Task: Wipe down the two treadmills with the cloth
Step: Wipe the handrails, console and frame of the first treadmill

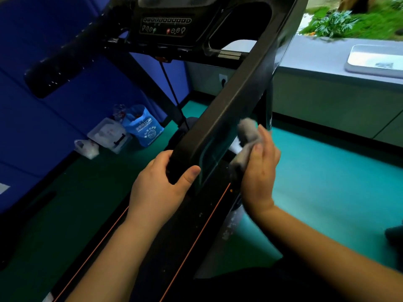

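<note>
The left hand (161,182) is curled tight round the near end of a black arm rail (229,101) on the treadmill (178,247). Its thumb lies on top, and its fingers go behind the rail, where they are hidden. The right hand (260,171) holds the grey cloth (247,136) with its thumb and fingers and presses it on the outer side of the same rail, just past the left hand. Part of the cloth is tucked under the palm, so its whole shape cannot be seen.

The treadmill has a dark belt with thin orange lines. Its button panel (165,25) is cut off at the top, and the buttons are blurry.

On the green floor (327,171) by the blue wall sit a blue bag (144,127) and a clear box (109,134) — the writing on the bag is too fuzzy to read. A white tray (375,59) rests on the grey tabletop (316,51).
</note>
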`<state>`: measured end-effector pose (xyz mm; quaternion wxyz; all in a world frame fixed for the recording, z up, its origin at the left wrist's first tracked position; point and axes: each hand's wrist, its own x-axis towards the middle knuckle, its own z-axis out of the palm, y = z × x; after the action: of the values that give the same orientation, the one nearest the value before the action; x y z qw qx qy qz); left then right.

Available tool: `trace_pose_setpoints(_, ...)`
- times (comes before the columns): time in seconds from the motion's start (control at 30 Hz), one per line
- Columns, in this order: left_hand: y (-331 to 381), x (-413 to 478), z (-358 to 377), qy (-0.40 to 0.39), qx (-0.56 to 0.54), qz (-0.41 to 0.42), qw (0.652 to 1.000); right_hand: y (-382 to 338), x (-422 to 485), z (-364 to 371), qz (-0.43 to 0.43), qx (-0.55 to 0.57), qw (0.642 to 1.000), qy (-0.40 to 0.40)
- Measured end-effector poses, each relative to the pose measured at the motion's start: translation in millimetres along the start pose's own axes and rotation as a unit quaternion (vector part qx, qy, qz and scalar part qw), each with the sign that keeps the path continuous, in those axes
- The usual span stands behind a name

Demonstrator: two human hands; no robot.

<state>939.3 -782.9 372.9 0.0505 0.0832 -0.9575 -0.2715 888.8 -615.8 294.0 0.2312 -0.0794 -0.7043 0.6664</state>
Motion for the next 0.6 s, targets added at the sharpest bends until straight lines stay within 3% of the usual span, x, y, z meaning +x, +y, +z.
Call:
trace_pose_setpoints(0.1,0,-2,0,0.01,0.006,0.015,1.0,3,-43,16,-0.065,0.034,0.996,-0.051)
trace_pose_setpoints(0.2,-2,-1,1,0.012,0.016,0.023,1.0,8,-63,38,-0.144,0.0,0.986,-0.081)
trace_pose_setpoints(0.4,0,-1,4,0.031,0.009,0.018,0.999,31,-41,54,-0.244,-0.022,0.969,-0.027)
trace_pose_setpoints(0.5,-1,-2,5,0.035,0.009,0.023,0.999,37,-5,55,-0.234,-0.017,0.972,0.012)
trace_pose_setpoints(0.6,0,-3,5,0.03,0.003,0.019,0.999,45,48,53,-0.141,-0.024,0.989,0.039)
